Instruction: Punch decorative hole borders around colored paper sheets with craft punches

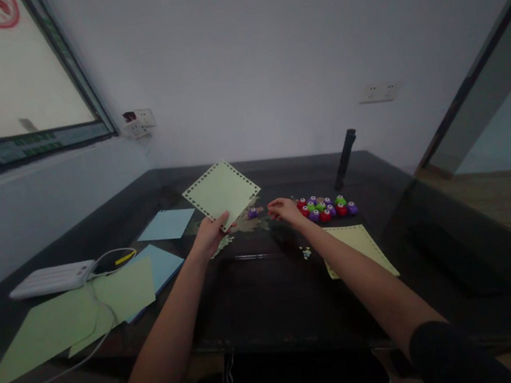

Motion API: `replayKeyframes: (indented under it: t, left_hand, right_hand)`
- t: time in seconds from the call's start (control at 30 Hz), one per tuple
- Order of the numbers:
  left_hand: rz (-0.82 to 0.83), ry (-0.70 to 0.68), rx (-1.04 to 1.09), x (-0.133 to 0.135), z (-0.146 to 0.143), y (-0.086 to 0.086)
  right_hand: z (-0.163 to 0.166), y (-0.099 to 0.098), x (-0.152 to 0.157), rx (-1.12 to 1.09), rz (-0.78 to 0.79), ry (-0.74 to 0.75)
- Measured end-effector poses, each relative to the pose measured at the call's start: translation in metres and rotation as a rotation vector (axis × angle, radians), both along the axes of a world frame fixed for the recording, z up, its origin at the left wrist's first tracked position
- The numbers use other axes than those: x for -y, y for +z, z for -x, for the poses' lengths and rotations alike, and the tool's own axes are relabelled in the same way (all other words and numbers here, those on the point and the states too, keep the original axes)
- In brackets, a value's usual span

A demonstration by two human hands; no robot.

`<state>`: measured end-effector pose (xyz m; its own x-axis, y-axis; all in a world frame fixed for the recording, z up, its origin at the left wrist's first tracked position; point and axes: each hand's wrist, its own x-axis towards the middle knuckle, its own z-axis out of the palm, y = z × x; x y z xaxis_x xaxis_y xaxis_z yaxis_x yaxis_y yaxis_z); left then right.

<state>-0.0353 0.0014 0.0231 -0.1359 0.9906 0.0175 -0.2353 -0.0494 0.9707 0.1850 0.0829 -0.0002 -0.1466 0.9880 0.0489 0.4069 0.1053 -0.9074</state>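
Observation:
My left hand (213,232) grips a pale green paper sheet (223,190) by its near corner and holds it raised above the table. Rows of small punched holes run along the sheet's edges. Just right of the sheet, a small purple craft punch (252,213) sits on the table. My right hand (284,209) hovers to the right of that punch with its fingers drawn together; whether anything is pinched in them is too small to see. Beyond my right wrist stands a cluster of red, green and purple craft punches (324,207) with white round tops.
Under my right forearm lies a yellowish punched sheet (361,245); tiny paper bits (305,252) are beside it. Blue paper (167,224), green sheets (61,315) and a white power bank (52,279) with a cable lie left. A black stick-like object (345,158) stands at the back right.

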Motion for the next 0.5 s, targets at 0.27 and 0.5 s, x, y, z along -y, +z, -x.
replayKeyframes:
  t: [0.27, 0.5]
  left_hand:
    - [-0.017, 0.043, 0.089, -0.003, 0.001, -0.004]
    - [-0.029, -0.003, 0.079, -0.004, -0.007, -0.009]
  right_hand:
    - [0.051, -0.011, -0.010, 0.350, -0.140, -0.059]
    - [0.072, -0.014, -0.006, 0.660, -0.152, -0.169]
